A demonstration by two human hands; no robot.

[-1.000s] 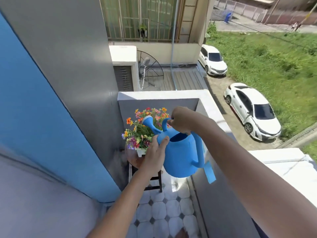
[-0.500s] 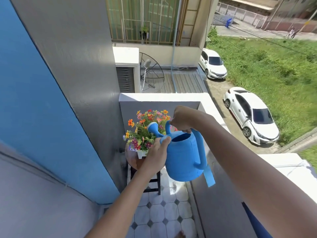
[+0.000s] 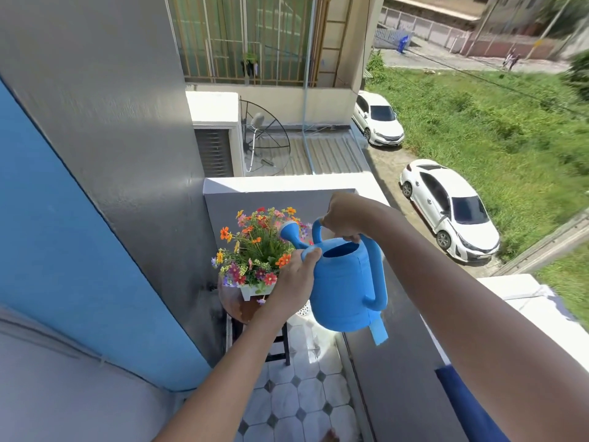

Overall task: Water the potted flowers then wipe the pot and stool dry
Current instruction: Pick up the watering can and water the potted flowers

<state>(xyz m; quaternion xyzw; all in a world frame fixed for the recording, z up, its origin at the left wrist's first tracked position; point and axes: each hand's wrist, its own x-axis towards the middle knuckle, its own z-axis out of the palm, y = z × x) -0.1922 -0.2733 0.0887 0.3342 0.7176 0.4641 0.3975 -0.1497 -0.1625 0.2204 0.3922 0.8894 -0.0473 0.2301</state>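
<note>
gripping blue watering can (image 3: pixel 345 288): right hand (image 3: pixel 342 216) clenches handle, left hand (image 3: pixel 294 282) cups side; tiled balcony floor (image 3: pixel 299 400).

pot (image 3: pixel 255 290) & stool (image 3: pixel 237 306) partly hidden by left hand (image 3: pixel 291 283)

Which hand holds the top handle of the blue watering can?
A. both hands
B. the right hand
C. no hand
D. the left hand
B: the right hand grips the top handle of the blue watering can, while the left hand supports its front side near the spout.
</note>
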